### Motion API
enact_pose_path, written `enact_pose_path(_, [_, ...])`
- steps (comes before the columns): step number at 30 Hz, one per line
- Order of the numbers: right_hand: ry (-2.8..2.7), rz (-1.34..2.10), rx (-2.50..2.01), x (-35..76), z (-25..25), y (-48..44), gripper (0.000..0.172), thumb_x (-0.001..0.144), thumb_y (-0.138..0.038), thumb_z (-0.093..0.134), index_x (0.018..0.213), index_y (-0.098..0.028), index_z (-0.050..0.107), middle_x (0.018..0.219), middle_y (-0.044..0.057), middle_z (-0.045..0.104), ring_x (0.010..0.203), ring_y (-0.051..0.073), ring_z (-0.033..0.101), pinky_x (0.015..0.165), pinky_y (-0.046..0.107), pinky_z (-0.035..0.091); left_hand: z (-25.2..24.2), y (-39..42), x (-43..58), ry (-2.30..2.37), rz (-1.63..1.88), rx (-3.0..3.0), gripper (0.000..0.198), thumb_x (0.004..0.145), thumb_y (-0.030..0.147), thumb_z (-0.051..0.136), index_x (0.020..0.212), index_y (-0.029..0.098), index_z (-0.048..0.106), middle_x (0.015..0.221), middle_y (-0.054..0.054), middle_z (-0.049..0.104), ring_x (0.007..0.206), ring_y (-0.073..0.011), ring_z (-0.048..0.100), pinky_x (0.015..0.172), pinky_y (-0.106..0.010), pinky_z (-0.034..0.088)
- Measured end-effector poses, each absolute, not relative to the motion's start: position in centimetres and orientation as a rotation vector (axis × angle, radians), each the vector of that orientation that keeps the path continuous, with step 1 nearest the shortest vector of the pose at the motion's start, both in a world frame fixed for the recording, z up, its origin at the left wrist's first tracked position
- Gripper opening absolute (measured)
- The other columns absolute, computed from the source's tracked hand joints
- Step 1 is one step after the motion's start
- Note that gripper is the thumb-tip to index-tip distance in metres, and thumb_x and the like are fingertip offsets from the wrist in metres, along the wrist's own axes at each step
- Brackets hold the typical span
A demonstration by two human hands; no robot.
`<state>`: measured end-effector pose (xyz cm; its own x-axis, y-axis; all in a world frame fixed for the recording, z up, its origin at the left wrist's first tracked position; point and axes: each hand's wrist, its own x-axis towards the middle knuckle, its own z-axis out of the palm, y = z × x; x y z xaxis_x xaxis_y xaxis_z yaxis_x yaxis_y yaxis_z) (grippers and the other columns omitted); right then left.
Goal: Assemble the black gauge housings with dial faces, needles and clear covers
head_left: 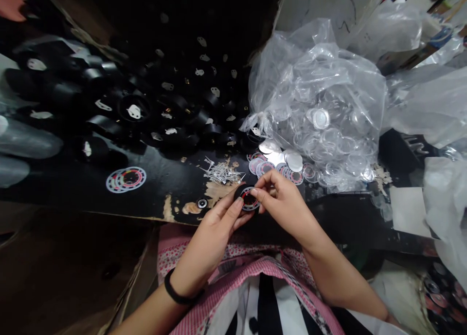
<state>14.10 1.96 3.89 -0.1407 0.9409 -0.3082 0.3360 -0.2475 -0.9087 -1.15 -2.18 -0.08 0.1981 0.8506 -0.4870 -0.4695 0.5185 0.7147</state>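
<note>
My left hand (222,214) is closed round a small black gauge (249,201) with a black dial marked in red and white, held over the table's front edge. My right hand (279,196) is closed in a pinch, thumb and fingertips at the dial's upper right; anything between them is too small to make out. Just behind the gauge lies a heap of thin white pointers (223,172). Loose printed dial plates (265,168) and shiny metal discs (293,160) spread behind my right hand. A small round ring-like part (202,203) lies left of my left hand.
Several black round housings (134,108) with pale metal plates fill the back left. A clear bag of transparent round covers (328,125) stands at the back right. More dial plates (127,179) lie at left, and a white card (408,211) at right.
</note>
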Motion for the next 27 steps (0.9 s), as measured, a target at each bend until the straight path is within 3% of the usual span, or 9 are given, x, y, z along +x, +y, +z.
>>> enact_pose_path(5, [-1.573,1.293,-1.644,14.2,3.2,1.2,0.022,0.080,-0.034,0.070,0.084,-0.021,0.052,0.077,-0.003,0.057,0.067,0.011,0.053,0.061,0.025,0.042,-0.1,-2.3,-1.4,1.091,0.945,0.632,0.041,0.082,0.037,0.074,0.121,0.026,0.069,0.135,-0.005,0.066,0.123,-0.0259,0.061,0.100,-0.034,0.054])
enact_pose_path(11, [-1.768,1.407,-1.457,14.3,3.4,1.5,0.012,0.090,-0.027,0.060,0.099,-0.020,0.057,0.092,0.000,0.067,0.078,0.013,0.062,0.072,0.027,0.048,-0.8,-2.5,-2.8,1.190,0.944,0.712,0.035,0.078,0.035,0.075,0.111,0.022,0.072,0.118,-0.006,0.073,0.113,-0.0270,0.067,0.101,-0.039,0.053])
enact_pose_path(15, [-2.373,0.737,-1.561,13.5,3.5,3.8,0.016,0.096,-0.022,0.050,0.099,-0.017,0.065,0.103,0.010,0.070,0.099,0.025,0.061,0.088,0.041,0.044,-0.7,-2.5,-3.7,1.209,1.114,0.451,0.031,0.077,0.034,0.077,0.106,0.022,0.072,0.111,-0.005,0.074,0.105,-0.0265,0.069,0.094,-0.043,0.057])
enact_pose_path(17, [-2.602,0.372,-1.623,12.8,3.2,4.8,0.018,0.094,-0.019,0.049,0.102,-0.016,0.066,0.105,0.013,0.069,0.101,0.030,0.059,0.085,0.044,0.042,-0.4,-2.4,-3.8,1.193,1.163,0.335,0.028,0.075,0.032,0.079,0.100,0.020,0.072,0.105,-0.005,0.075,0.100,-0.0253,0.071,0.092,-0.043,0.058])
enact_pose_path(20, [-2.760,0.143,-1.593,11.8,2.7,5.5,0.019,0.094,-0.020,0.049,0.102,-0.014,0.065,0.101,0.015,0.070,0.097,0.032,0.058,0.079,0.043,0.040,0.0,-2.4,-3.7,1.148,1.187,0.236,0.025,0.076,0.028,0.078,0.097,0.017,0.071,0.100,-0.005,0.076,0.095,-0.0232,0.073,0.089,-0.038,0.059])
enact_pose_path(24, [-2.764,0.196,-1.588,11.4,2.6,5.8,0.017,0.092,-0.020,0.050,0.095,-0.012,0.064,0.092,0.014,0.071,0.089,0.029,0.061,0.079,0.042,0.039,0.2,-2.3,-3.4,1.061,1.224,0.138,0.019,0.084,0.025,0.071,0.103,0.019,0.069,0.108,-0.006,0.076,0.102,-0.0234,0.072,0.087,-0.034,0.060])
enact_pose_path(27, [-2.549,0.459,-1.604,11.6,2.8,5.5,0.012,0.090,-0.022,0.054,0.087,-0.015,0.064,0.083,0.008,0.070,0.084,0.024,0.061,0.080,0.038,0.039,0.6,-1.8,-3.2,0.930,1.174,-0.006,0.012,0.091,0.025,0.062,0.101,0.023,0.069,0.114,-0.003,0.075,0.109,-0.0258,0.071,0.089,-0.038,0.060])
